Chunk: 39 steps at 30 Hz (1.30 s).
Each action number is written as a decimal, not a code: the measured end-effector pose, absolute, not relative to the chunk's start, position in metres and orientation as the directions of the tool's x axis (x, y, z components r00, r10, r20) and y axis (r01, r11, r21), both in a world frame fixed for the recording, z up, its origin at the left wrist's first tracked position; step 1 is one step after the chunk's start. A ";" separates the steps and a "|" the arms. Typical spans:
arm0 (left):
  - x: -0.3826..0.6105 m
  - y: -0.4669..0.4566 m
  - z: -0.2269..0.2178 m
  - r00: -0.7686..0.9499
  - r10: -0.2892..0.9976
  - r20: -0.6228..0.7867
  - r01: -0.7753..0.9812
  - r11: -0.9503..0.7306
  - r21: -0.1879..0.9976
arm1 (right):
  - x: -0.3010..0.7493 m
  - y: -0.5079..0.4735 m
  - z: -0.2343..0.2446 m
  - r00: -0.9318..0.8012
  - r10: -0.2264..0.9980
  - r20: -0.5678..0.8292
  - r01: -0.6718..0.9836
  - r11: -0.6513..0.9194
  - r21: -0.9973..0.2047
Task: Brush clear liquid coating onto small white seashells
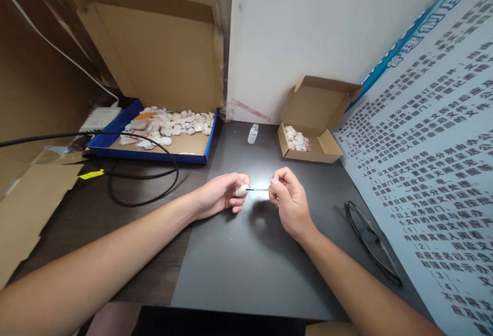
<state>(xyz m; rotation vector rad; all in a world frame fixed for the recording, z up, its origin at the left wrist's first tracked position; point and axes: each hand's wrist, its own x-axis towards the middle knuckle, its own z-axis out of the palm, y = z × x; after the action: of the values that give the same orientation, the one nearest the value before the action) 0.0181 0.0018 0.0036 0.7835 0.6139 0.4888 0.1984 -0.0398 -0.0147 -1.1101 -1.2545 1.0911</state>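
Over the grey mat (227,269), my left hand (219,196) is closed, pinching a small white seashell (241,190) between its fingers. My right hand (289,202) is shut on a thin brush (259,189), held level, with its handle end hidden by the fingers. The brush's dark tip meets the right edge of the shell; whether it presses on it I cannot tell. Beyond both hands, a small clear glass bottle (252,134) with a pale label stands on the mat.
A blue-edged box (154,155) of shells (185,123) is at the back left, a small cardboard box (314,156) with shells (296,138) at the back right. A black cable (144,175) loops at left. Glasses (372,243) lie at right beside a printed poster (435,171).
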 end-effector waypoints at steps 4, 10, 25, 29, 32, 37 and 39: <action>0.018 0.002 0.004 0.723 0.612 -0.321 -0.179 0.614 0.769 | 0.198 -0.039 -0.015 0.023 0.993 0.120 0.048 0.119 -0.992; 0.019 0.002 0.004 0.718 0.608 -0.338 -0.168 0.623 0.764 | 0.197 -0.041 -0.015 -0.008 0.991 0.136 -0.014 0.136 -0.991; 0.018 0.003 0.003 0.730 0.607 -0.316 -0.177 0.614 0.769 | 0.198 -0.040 -0.017 0.049 0.990 0.132 -0.062 0.135 -0.989; 0.018 0.003 0.002 0.730 0.608 -0.311 -0.181 0.611 0.770 | 0.198 -0.039 -0.018 0.059 0.987 0.152 -0.072 0.157 -0.985; 0.018 0.002 0.002 0.729 0.606 -0.318 -0.175 0.614 0.769 | 0.198 -0.040 -0.018 0.054 0.985 0.165 -0.089 0.170 -0.982; 0.018 0.002 0.002 0.727 0.611 -0.313 -0.174 0.604 0.777 | 0.198 -0.040 -0.019 0.069 0.987 0.144 -0.061 0.148 -0.987; 0.018 0.002 0.002 0.728 0.610 -0.313 -0.173 0.606 0.776 | 0.198 -0.040 -0.019 0.072 0.985 0.159 -0.075 0.164 -0.984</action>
<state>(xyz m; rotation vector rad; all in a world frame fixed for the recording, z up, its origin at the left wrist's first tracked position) 0.0177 0.0020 0.0022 0.7991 0.6065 0.4863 0.1979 -0.0399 -0.0187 -1.0622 -1.1754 1.0792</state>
